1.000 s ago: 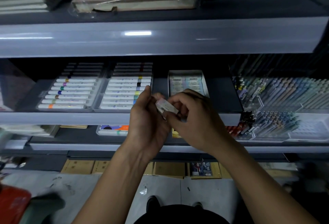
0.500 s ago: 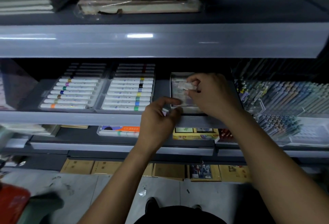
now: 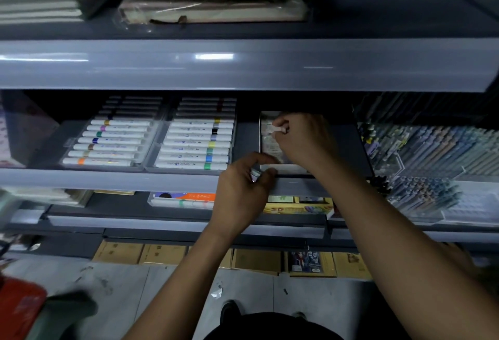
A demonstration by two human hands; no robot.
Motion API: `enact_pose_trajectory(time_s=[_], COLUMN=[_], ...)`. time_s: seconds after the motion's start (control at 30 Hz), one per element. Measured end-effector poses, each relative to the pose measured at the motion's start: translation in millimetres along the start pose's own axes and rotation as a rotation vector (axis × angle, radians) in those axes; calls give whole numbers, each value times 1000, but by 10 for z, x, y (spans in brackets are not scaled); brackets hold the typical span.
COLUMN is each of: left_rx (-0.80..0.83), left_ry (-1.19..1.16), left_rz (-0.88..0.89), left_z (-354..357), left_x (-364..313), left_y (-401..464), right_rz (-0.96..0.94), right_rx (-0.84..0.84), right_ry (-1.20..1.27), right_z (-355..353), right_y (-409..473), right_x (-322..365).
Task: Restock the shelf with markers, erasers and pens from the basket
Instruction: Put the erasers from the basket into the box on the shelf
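Two trays of markers [image 3: 151, 138] fill the left half of the middle shelf [image 3: 108, 180]. At that shelf's front edge the left hand [image 3: 243, 191] curls round something small and pale, seemingly more erasers, though most of it is hidden. Further right, the right hand [image 3: 302, 139] pinches a wrapped eraser [image 3: 278, 130] by its narrow sides over the back of the eraser box [image 3: 283, 168]. It looks light, slightly soft and slick in its wrapper; a fingertip pinch suits it. Pens [image 3: 432, 150] crowd the shelf's right end.

Marker trays [image 3: 151, 137] left of eraser box [image 3: 280, 168]
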State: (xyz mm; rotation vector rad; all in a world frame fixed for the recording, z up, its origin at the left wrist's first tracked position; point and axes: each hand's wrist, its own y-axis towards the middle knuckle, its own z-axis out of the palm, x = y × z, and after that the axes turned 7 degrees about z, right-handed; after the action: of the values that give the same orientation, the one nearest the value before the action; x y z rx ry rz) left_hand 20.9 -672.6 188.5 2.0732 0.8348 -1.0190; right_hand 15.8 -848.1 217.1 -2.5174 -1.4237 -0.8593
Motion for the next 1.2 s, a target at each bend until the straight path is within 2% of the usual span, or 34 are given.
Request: enact_pose_trajectory(time_s=[0.13,0.27,0.5,0.57,0.73,0.9,1.1,1.2], left_rx=[-1,15,113,109,87,46,100,106], left_ry=[-4,-89,-913,-1102,-1343,-1392,-1262,-1003], left_rz=[1,-63,-272,-292,-322,-366,-286,-269], left_z=[0,-3,-136,-164,-184,-187,-170,-160], left_x=[-5,-49,-187,-235,-355,-390,-371,-300], left_y=[-1,-23,-81,-76,-74,-93,-90,-79], right_rz=[57,16,-145,-184,-294,-349,-174,-107], right_rx=[7,17,-157,-128,40,-48,74,59], right_ry=[-29,46,244,313,422,237,576,630], right_z=[1,-33,-193,-213,-187,-180,-245,-321], right_y=[39,-10,-360,-508,-849,-877,-807,-752], right_x=[24,17,-16,-5,84,99,61,14])
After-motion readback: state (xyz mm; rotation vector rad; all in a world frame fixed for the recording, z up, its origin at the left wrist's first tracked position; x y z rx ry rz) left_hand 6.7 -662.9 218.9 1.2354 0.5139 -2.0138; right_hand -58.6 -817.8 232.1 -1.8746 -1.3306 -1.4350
